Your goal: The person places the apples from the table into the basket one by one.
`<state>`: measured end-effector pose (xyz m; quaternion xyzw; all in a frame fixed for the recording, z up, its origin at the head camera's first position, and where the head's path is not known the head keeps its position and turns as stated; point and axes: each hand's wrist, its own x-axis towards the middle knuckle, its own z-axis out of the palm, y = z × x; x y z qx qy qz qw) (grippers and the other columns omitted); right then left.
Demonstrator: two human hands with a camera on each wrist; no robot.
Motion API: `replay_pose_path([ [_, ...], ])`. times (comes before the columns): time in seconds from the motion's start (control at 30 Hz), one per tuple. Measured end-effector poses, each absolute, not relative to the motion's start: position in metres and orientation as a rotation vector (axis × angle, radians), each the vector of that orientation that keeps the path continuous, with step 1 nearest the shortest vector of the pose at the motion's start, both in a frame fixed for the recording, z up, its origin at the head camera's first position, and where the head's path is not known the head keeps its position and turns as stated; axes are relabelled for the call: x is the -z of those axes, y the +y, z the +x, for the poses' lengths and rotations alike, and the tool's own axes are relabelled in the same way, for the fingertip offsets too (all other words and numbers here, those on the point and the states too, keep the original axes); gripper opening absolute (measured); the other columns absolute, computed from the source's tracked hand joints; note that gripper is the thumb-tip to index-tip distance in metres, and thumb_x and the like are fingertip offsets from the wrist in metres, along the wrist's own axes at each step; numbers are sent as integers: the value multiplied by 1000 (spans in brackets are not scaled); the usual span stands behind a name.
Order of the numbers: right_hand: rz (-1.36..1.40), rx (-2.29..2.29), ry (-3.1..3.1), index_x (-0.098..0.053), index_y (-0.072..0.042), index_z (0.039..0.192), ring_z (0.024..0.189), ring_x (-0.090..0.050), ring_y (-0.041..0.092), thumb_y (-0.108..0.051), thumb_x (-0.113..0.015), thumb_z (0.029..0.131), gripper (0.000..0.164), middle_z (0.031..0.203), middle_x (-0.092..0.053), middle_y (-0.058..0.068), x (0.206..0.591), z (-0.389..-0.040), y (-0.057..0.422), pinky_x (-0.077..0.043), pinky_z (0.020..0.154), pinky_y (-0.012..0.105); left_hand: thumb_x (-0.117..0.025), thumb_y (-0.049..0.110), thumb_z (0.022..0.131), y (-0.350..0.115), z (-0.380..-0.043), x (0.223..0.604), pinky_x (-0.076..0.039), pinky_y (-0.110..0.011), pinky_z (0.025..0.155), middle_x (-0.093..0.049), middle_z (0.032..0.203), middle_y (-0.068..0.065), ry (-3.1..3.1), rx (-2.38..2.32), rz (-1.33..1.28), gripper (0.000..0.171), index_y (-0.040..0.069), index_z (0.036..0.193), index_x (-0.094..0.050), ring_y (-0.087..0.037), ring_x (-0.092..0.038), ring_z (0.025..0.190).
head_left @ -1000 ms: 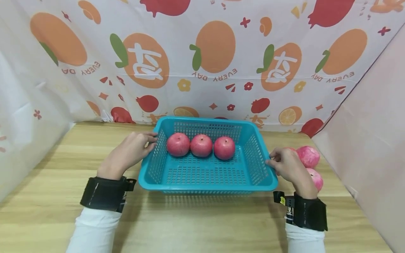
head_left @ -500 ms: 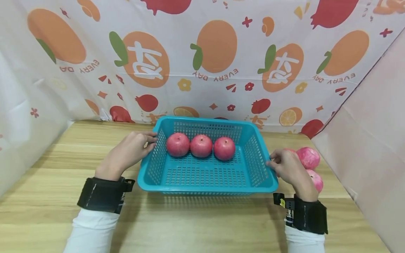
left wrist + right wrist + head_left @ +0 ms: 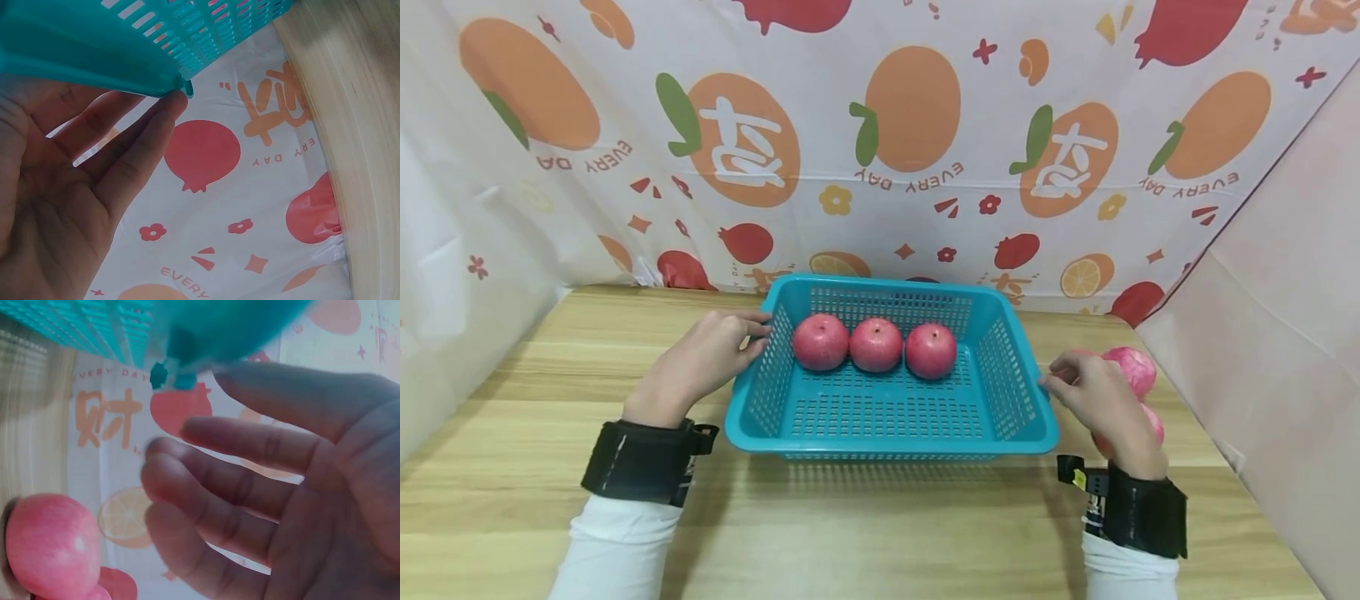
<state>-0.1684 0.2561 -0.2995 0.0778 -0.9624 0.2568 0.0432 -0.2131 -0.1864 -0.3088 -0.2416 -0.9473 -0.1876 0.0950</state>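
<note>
In the head view, three red apples (image 3: 876,345) sit in a row inside a turquoise plastic basket (image 3: 895,447) with slotted walls. My left hand (image 3: 700,358) holds the basket's left rim; the left wrist view shows its fingertips (image 3: 177,103) right at the rim's underside. At the opposite end, my right hand (image 3: 1097,400) is just beside the right rim. Its fingers (image 3: 212,519) are loosely bent and spread in the right wrist view, with nothing between them, and the thumb is close to the rim. Several more apples (image 3: 1133,367) lie behind the right hand, partly hidden by it.
The basket stands on a light wooden table (image 3: 880,533). A white fruit-printed cloth (image 3: 910,192) hangs right behind it and along the left side. A plain pale wall (image 3: 1285,333) closes off the right, near the loose apples. Each wrist wears a black strap (image 3: 638,460).
My right hand has let go of the basket's right rim and shifted slightly right, its fingers loosening. The left hand stays at the left rim. The basket and its apples have not moved.
</note>
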Motion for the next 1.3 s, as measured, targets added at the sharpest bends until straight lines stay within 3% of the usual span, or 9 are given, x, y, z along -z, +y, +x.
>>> replay_pose_path([
  [0.1,160,-714,-2905,-56,4,107,86,-52,33,-19,-61,85,32,100,-58,22,298,-166,264,-53,68,50,-64,5,81,-187,-213,308,-55,-40,67,-55,115,-25,-2813,558,-710,28,-8,105,-61,-39,-51,102],
  [0.2,27,-641,-2906,-49,7,115,102,-38,44,-19,-62,83,43,117,-43,31,299,-162,275,-48,74,60,-64,5,81,-187,-213,308,-54,-41,68,-55,115,-25,-2812,566,-710,28,-8,105,-61,-39,-51,101],
  [0.33,-151,-578,-2975,-40,7,123,105,-26,50,-24,-66,79,60,124,-30,36,303,-158,293,-46,70,64,-64,5,81,-186,-213,308,-54,-42,69,-55,115,-25,-2811,576,-705,27,-8,105,-61,-39,-52,101],
  [0.47,-273,-620,-3073,-36,8,125,102,-26,52,-34,-66,77,71,120,-28,38,306,-155,308,-49,65,62,-64,5,81,-185,-213,309,-53,-43,70,-55,115,-25,-2806,585,-711,27,-7,105,-61,-39,-51,101],
  [0.77,-332,-673,-3191,-33,10,125,102,-24,54,-43,-62,79,76,124,-22,39,310,-152,317,-45,69,63,-64,5,81,-187,-212,308,-53,-43,70,-56,115,-25,-2801,576,-709,27,-7,104,-62,-39,-51,103],
  [1.03,-280,-678,-3211,-34,12,124,102,-30,50,-42,-62,79,75,117,-31,36,314,-150,319,-47,69,59,-64,5,81,-186,-211,310,-56,-35,63,-56,114,-24,-2806,577,-710,27,-7,105,-62,-36,-54,99],
  [1.2,-306,-679,-3222,-33,10,126,102,-24,54,-44,-62,79,76,118,-28,37,311,-151,319,-44,70,62,-64,5,81,-187,-211,308,-54,-29,55,-57,114,-24,-2791,586,-709,27,-7,104,-62,-36,-54,98],
  [1.3,-329,-692,-3225,-32,9,126,103,-20,55,-46,-62,78,79,118,-26,38,310,-151,320,-43,70,64,-64,5,81,-188,-210,307,-55,-31,58,-57,114,-24,-2797,585,-710,26,-7,104,-62,-37,-53,99],
])
